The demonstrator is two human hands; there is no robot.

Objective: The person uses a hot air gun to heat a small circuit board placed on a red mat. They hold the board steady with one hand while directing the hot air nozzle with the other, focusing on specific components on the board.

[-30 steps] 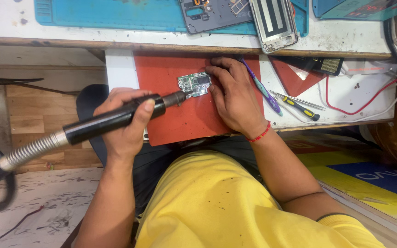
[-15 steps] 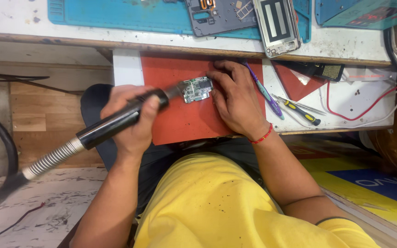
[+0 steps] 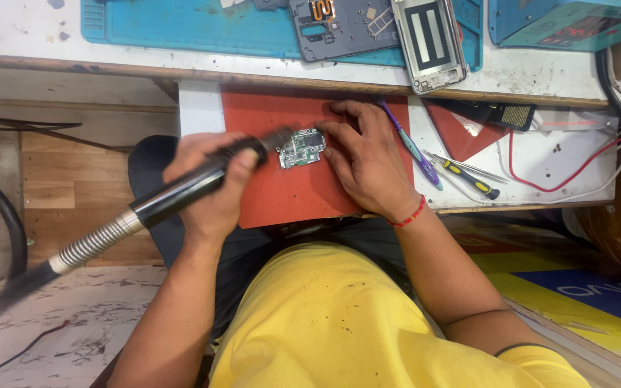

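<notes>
Hot-air wand (image 3: 181,192) in left hand (image 3: 210,187) (nozzle at circuit board (image 3: 301,148))

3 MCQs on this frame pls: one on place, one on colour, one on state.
1. Where does the small circuit board lie?
A. on the red mat
B. on the blue mat
C. on the floor

2. What colour is the band on the right hand's wrist?
A. green
B. red
C. white

3. What is the left hand doing?
A. resting open on the mat
B. holding a screwdriver
C. gripping the black hot-air wand

Answers:
1 A, the board sits on the red mat between the two hands.
2 B, a red beaded band circles the wrist.
3 C, the fingers wrap the black handle, nozzle aimed at the board, while the right hand rests at the board's edge.
</notes>
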